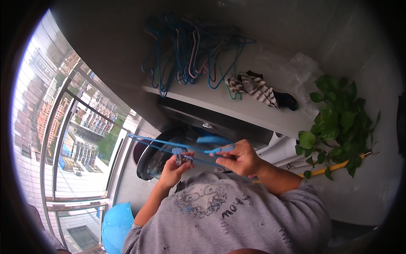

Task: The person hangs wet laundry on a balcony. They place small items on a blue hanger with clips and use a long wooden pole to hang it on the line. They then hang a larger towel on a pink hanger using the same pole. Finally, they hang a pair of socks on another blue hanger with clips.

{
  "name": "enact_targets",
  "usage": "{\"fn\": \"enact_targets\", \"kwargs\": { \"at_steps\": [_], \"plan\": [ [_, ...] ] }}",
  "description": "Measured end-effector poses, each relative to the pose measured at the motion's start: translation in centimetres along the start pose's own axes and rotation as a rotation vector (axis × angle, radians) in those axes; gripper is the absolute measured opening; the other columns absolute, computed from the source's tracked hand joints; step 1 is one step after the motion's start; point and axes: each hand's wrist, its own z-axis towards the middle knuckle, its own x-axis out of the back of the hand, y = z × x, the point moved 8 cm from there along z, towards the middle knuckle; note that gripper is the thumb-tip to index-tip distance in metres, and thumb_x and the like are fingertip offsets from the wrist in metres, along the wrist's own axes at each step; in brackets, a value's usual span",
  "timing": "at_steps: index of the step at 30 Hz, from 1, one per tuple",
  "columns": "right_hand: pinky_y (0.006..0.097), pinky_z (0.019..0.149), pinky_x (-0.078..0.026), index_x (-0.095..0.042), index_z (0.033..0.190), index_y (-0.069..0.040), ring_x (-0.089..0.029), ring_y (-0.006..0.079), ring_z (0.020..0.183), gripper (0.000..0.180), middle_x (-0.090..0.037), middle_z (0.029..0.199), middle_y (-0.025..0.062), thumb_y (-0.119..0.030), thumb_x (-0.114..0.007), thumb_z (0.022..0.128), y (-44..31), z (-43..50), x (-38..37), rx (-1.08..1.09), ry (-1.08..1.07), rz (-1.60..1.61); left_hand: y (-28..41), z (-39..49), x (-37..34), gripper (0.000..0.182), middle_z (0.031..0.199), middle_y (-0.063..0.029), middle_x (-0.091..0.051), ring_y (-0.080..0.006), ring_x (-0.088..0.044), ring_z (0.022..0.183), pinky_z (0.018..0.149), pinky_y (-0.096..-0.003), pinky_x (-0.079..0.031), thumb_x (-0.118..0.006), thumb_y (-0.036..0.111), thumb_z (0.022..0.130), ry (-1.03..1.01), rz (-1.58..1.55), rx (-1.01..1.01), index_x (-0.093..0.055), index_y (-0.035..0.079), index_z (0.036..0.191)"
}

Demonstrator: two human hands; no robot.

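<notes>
A blue clothes hanger [165, 141] stretches across in front of my chest, its far corner towards the window. My right hand [241, 158] grips it near its hook end, with the fingers closed on the blue part. In my left hand [175, 167] is a clothes peg [178, 157] with a blue top and a clear body, upright between the fingers. A second small peg-like piece lies by the fingertips, partly hidden. The lower bar of the hanger passes close by this hand; whether it touches is unclear.
Many hangers [193, 54] lie on a white shelf [219, 111], beside striped cloth [257, 87] and clear plastic. Below is a front-loading washing machine [155, 162] with an open door. A potted plant [339, 123] trails at right; a blue umbrella [117, 227] stands lower left, near the window.
</notes>
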Motion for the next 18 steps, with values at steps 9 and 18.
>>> {"fn": "enact_targets", "kwargs": {
  "at_steps": [9,18],
  "plan": [
    [0.0226,0.049,-0.04,-0.069,0.1,0.0,-0.049,0.0084,0.048,0.025,-0.062,0.061,0.0066,-0.004,-0.069,0.075,-0.6,0.2,-3.6,0.038,-0.079,0.04,-2.3,-2.5,4.2,0.037,0.104,-0.0085,-0.061,-0.0242,-0.063,0.093,0.084,-0.0362,-0.05,-0.045,-0.003,0.081,0.271,-0.506,0.269,-0.053,0.004,0.116],
    [0.0214,0.058,-0.044,-0.068,0.106,-0.001,-0.057,0.0069,0.061,0.026,-0.068,0.074,0.009,-0.006,-0.066,0.08,0.4,-0.1,-8.6,-0.129,-0.464,0.227,-0.8,-2.9,3.7,0.052,0.122,-0.0132,-0.051,-0.0307,-0.052,0.113,0.094,-0.0413,-0.044,-0.063,0.02,0.081,0.145,-0.707,0.025,-0.045,0.007,0.128]
  ]
}}
